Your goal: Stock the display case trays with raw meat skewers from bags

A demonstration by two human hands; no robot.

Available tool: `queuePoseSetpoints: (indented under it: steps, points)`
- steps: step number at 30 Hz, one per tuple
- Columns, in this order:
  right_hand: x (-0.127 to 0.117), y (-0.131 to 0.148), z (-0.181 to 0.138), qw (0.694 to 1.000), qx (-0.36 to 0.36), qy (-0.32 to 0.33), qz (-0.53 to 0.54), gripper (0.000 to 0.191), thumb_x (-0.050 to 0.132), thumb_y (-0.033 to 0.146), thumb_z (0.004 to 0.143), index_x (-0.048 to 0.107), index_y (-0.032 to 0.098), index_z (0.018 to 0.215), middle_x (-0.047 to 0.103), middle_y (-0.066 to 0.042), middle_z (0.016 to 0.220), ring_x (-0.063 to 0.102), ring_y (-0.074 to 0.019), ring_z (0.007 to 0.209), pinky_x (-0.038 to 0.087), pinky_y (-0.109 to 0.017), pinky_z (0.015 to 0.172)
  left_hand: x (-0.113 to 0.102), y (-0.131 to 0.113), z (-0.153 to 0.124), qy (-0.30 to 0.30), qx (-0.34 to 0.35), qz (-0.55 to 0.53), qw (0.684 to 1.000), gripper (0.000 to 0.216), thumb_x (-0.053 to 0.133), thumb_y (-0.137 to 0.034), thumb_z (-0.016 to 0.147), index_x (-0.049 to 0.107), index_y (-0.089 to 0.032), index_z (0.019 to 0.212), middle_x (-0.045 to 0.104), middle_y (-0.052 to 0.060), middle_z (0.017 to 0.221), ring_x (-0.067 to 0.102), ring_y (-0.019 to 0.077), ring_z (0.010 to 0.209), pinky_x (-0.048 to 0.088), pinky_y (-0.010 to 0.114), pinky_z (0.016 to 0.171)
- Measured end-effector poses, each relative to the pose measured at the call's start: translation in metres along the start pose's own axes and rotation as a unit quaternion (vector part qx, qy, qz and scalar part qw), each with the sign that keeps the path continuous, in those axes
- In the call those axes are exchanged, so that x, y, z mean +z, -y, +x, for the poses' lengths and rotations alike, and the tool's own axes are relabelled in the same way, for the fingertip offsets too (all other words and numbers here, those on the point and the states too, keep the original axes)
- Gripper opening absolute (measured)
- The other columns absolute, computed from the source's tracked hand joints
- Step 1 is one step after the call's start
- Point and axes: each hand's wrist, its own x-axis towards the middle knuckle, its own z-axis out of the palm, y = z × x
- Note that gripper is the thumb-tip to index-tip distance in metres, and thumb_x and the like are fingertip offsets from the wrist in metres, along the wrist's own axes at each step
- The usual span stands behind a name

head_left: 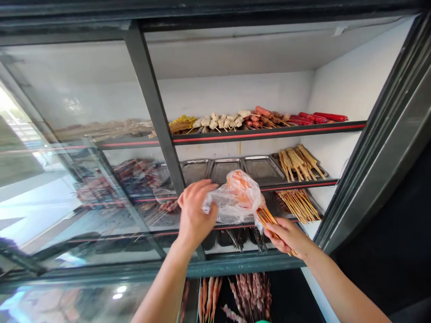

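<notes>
glass-fronted display fridge fills the view, its sliding door pushed left and shelves stocked with skewers. steel trays sit bare on the middle shelf, with tan skewers at its right end. in front of them hangs a thin plastic bag of orange-pink skewered food, its sticks poking out below. left hand pinches the bag's film, fingers curled shut on it. right hand is closed round the stick ends. bag looks light, limp and slippery; the stiff sticks seem the surer hold, though the points could tear the film.
</notes>
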Motion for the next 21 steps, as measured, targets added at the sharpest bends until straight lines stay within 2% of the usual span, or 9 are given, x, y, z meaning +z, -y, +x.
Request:
queuePoseSetpoints:
  steps: [3, 5, 8, 11, 14, 17, 19, 21]
  points:
    - [0.006, 0.007, 0.0, 1.0, 0.0, -0.001, 0.016, 0.061, 0.08, 0.067, 0.065, 0.047, 0.017, 0.077, 0.048, 0.007, 0.064, 0.028, 0.0013, 0.04, 0.016, -0.013, 0.032, 0.019, -0.034, -0.006, 0.113, 0.1, 0.088, 0.985, 0.02, 0.076, -0.024, 0.079, 0.074, -0.025, 0.099, 0.065, 0.008, 0.129, 0.05, 0.0346, 0.125, 0.025, 0.063, 0.113]
    - [0.007, 0.009, -0.002, 1.0, 0.004, -0.004, 0.03, 0.062, 0.082, 0.066, 0.064, 0.048, 0.016, 0.078, 0.049, 0.006, 0.067, 0.03, 0.0013, 0.041, 0.017, -0.013, 0.032, 0.031, -0.042, -0.007, 0.141, 0.118, 0.105, 0.977, 0.007, 0.073, -0.019, 0.083, 0.075, -0.023, 0.089, 0.068, 0.008, 0.123, 0.051, 0.0328, 0.125, 0.019, 0.063, 0.114]
    - [0.005, 0.011, -0.007, 0.999, 0.014, 0.0, 0.05, 0.06, 0.085, 0.061, 0.063, 0.05, 0.016, 0.081, 0.051, 0.005, 0.071, 0.031, 0.0018, 0.042, 0.018, -0.012, 0.032, 0.038, -0.034, -0.001, 0.115, 0.08, 0.076, 0.987, 0.018, 0.064, -0.015, 0.09, 0.075, -0.025, 0.079, 0.075, 0.003, 0.104, 0.059, 0.0275, 0.114, 0.015, 0.061, 0.114]
    - [0.001, 0.014, -0.013, 0.997, 0.026, 0.019, 0.068, 0.057, 0.086, 0.057, 0.065, 0.053, 0.015, 0.085, 0.052, 0.004, 0.072, 0.03, 0.002, 0.042, 0.018, -0.012, 0.032, 0.034, -0.02, 0.009, 0.066, 0.008, 0.023, 0.998, 0.016, 0.064, -0.021, 0.09, 0.076, -0.028, 0.081, 0.077, 0.0, 0.096, 0.065, 0.0252, 0.103, 0.014, 0.061, 0.113]
    - [-0.002, 0.015, -0.017, 0.997, 0.035, 0.03, 0.069, 0.057, 0.086, 0.056, 0.064, 0.053, 0.015, 0.085, 0.053, 0.004, 0.072, 0.031, 0.002, 0.042, 0.018, -0.011, 0.032, 0.03, -0.018, 0.016, 0.009, -0.049, -0.024, 0.998, 0.018, 0.06, -0.026, 0.089, 0.076, -0.024, 0.081, 0.077, 0.003, 0.092, 0.068, 0.0246, 0.096, 0.028, 0.053, 0.108]
    - [-0.002, 0.012, -0.016, 0.998, 0.034, 0.023, 0.047, 0.056, 0.084, 0.058, 0.066, 0.05, 0.016, 0.081, 0.052, 0.004, 0.071, 0.031, 0.0015, 0.041, 0.018, -0.012, 0.031, 0.025, -0.028, 0.018, -0.012, -0.081, -0.078, 0.994, 0.025, 0.054, -0.031, 0.089, 0.076, -0.019, 0.085, 0.076, 0.006, 0.084, 0.068, 0.0218, 0.082, 0.045, 0.039, 0.088]
    - [-0.004, 0.009, -0.015, 0.999, 0.031, 0.012, 0.033, 0.056, 0.083, 0.059, 0.066, 0.05, 0.016, 0.081, 0.051, 0.005, 0.069, 0.031, 0.0012, 0.04, 0.017, -0.012, 0.031, 0.017, -0.037, 0.017, 0.028, -0.053, -0.125, 0.99, 0.027, 0.051, -0.031, 0.09, 0.074, -0.016, 0.089, 0.074, 0.007, 0.085, 0.067, 0.0204, 0.081, 0.047, 0.035, 0.082]
    - [-0.008, 0.009, -0.015, 0.999, 0.029, 0.007, 0.033, 0.056, 0.083, 0.059, 0.067, 0.051, 0.016, 0.081, 0.049, 0.006, 0.066, 0.029, 0.0011, 0.04, 0.016, -0.012, 0.031, 0.007, -0.038, 0.015, 0.087, -0.004, -0.19, 0.978, 0.026, 0.051, -0.03, 0.092, 0.072, -0.016, 0.088, 0.074, 0.008, 0.09, 0.067, 0.0209, 0.088, 0.047, 0.034, 0.086]
